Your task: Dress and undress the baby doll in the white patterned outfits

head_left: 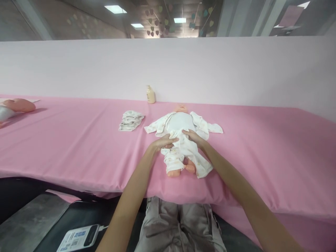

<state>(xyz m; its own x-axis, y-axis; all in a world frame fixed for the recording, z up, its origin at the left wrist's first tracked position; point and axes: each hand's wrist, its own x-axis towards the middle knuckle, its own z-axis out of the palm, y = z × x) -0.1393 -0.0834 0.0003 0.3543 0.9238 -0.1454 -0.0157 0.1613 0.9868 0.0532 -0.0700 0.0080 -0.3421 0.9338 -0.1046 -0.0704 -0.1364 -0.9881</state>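
Observation:
A baby doll [181, 121] lies on its back, its head toward the wall and its feet toward me. An open white baby jacket [163, 123] spreads out beneath its arms and sides. White baby trousers [187, 147] lie over its hips. One trouser leg covers the doll's leg on the left, with the foot showing below; on the right, a bare foot shows beside a loose trouser leg. My left hand [165, 141] is closed on the waist of the trousers at the left side. At the right side of the waist, my right hand [195, 137] grips the same cloth.
Left of the doll sits a folded patterned cloth [131, 120]. A pump bottle [150, 95] stands by the white wall. Part of another doll [19, 105] is at the far left of the pink-covered table [78, 140]. A white device [78, 238] with a cable lies on the dark seat.

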